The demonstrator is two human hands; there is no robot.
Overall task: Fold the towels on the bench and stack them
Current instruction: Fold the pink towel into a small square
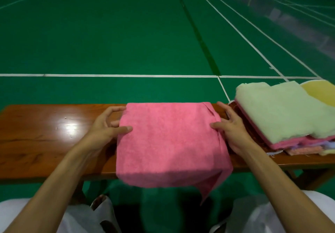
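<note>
A pink towel (168, 142) lies folded across the middle of the wooden bench (45, 142), its near part hanging over the front edge. My left hand (107, 126) pinches the towel's left edge, thumb on top. My right hand (230, 127) grips the right edge the same way, where a loose layer sticks out. To the right sits a stack of folded towels (282, 116), pale green on top, pink and other colours beneath.
A pale yellow cloth (319, 91) lies behind the stack at the far right. Beyond the bench stretches a green court floor (126, 33) with white lines. My knees in white cloth (272, 214) sit below the bench's front edge.
</note>
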